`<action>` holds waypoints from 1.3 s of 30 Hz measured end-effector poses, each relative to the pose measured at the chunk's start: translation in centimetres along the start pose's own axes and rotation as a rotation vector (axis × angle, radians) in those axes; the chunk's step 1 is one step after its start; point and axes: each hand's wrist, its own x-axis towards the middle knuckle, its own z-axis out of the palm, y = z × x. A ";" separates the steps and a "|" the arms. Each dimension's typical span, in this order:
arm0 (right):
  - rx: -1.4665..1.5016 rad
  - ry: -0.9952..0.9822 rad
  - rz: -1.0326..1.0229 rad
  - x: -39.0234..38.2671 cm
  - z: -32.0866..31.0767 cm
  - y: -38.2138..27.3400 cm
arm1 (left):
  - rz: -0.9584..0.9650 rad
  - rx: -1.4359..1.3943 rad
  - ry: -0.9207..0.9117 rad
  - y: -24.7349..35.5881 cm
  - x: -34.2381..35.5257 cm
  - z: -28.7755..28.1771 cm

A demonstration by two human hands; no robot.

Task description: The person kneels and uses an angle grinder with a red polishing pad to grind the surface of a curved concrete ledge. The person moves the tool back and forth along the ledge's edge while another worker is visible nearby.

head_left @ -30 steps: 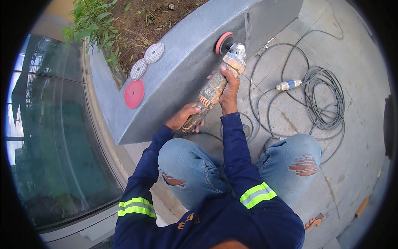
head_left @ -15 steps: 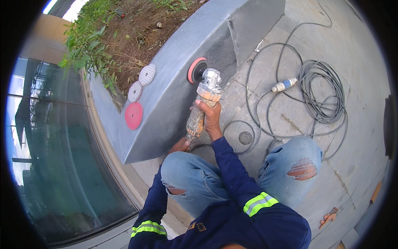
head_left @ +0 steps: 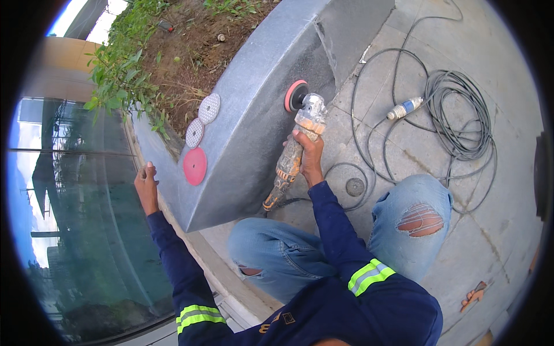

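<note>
My right hand point(head_left: 310, 153) is wrapped around the body of a worn angle grinder point(head_left: 287, 164), which is caked with pale residue. Its round head, a black backing pad with a pink-red rim point(head_left: 296, 96), meets the side face of the grey planter wall point(head_left: 248, 138). My left hand point(head_left: 147, 187) is raised off the tool beside the wall's corner, in front of the glass, with nothing visible in it and its fingers loosely bent apart. Closest to it on the wall's top lies a pink polishing disc point(head_left: 195, 166), followed by a white dotted pad point(head_left: 194, 133) and another white pad point(head_left: 209, 108).
A coiled grey cable point(head_left: 461, 115) with a blue-and-white connector point(head_left: 405, 108) lies on the paving to the right. Glass panels point(head_left: 104, 242) stand at the left. Soil and plants point(head_left: 124, 75) fill the planter. An orange-handled tool point(head_left: 473, 296) rests at lower right.
My left hand has let go of the grinder's rear end and moved left and up, toward the glass. The right hand still holds the grinder, which appears slightly farther right in view.
</note>
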 end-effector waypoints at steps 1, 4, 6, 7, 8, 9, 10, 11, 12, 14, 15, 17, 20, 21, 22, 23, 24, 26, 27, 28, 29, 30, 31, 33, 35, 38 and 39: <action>0.004 -0.034 0.019 -1.8 1.0 0.9 | 0.022 0.198 0.066 -3.8 2.5 -0.4; -0.107 -0.128 -0.047 -4.2 2.6 1.3 | -0.097 0.508 0.188 -8.9 4.3 3.3; -0.183 -0.155 -0.130 -4.1 3.2 0.6 | -0.158 0.447 0.204 -9.6 4.8 5.1; -0.204 -0.154 -0.171 -3.6 3.4 0.2 | -0.149 0.329 0.191 -9.6 5.0 5.7; -0.223 -0.155 -0.210 -3.1 3.6 -0.3 | -0.143 0.213 0.181 -9.8 5.2 6.1; -0.200 -0.169 -0.179 -2.7 3.9 -1.2 | -0.217 0.263 0.190 -10.4 5.2 5.7; -0.149 -0.143 -0.148 -2.2 4.2 -1.6 | -0.290 0.313 0.205 -10.7 5.5 4.9; -0.097 -0.116 -0.114 -1.9 4.6 -1.9 | -0.365 0.364 0.221 -11.2 5.5 4.1; -0.064 -0.085 -0.096 -1.2 4.2 -2.4 | -0.384 0.377 0.201 -10.9 5.4 4.9; -0.087 -0.073 -0.092 -0.4 2.9 -2.3 | -0.421 0.393 0.153 -9.4 4.9 6.7; -0.087 -0.081 -0.078 -0.9 2.6 -1.9 | -0.420 0.395 0.170 -9.1 4.9 6.4; -0.100 -0.113 -0.041 -2.6 2.3 -0.6 | -0.420 0.408 0.198 -9.1 4.5 5.4; -0.187 -0.161 -0.118 -5.1 2.9 1.0 | -0.454 0.390 0.197 -7.4 3.1 7.0; -0.248 -0.213 -0.151 -5.5 3.1 1.5 | -0.447 0.400 0.202 -7.4 3.3 6.5; -0.239 -0.216 -0.178 -5.7 3.7 1.7 | -0.445 0.412 0.205 -7.7 3.4 5.9; -0.229 -0.218 -0.205 -5.5 4.3 1.8 | -0.441 0.424 0.207 -8.0 3.4 5.4; -0.227 -0.220 -0.238 -5.2 4.7 1.6 | -0.458 0.424 0.208 -7.9 3.5 5.5; -0.195 -0.212 -0.177 -3.8 4.8 -0.1 | -0.495 0.421 0.201 -7.1 3.2 6.2; -0.190 -0.195 -0.163 -2.7 4.3 -0.9 | -0.502 0.411 0.193 -6.7 3.0 6.7; -0.176 -0.179 -0.148 -1.9 4.1 -1.3 | -0.505 0.405 0.192 -6.3 3.1 6.8; -0.142 -0.156 -0.158 -1.5 3.9 -1.4 | -0.507 0.399 0.191 -6.0 3.0 6.9; -0.144 -0.168 -0.144 -1.4 3.5 -1.2 | -0.513 0.397 0.195 -5.8 3.0 7.0; -0.144 -0.178 -0.129 -1.7 2.9 -0.8 | -0.517 0.398 0.199 -5.7 3.0 7.0; -0.152 -0.184 -0.105 -3.3 2.4 0.1 | -0.523 0.403 0.209 -5.7 2.9 6.7; -0.193 -0.215 -0.103 -5.7 2.5 1.3 | -0.530 0.418 0.215 -6.1 2.7 6.4; -0.234 -0.212 -0.154 -7.1 3.4 2.1 | -0.496 0.381 0.201 -5.8 2.5 6.8; -0.251 -0.222 -0.176 -7.0 3.8 2.0 | -0.500 0.378 0.203 -5.8 2.4 6.7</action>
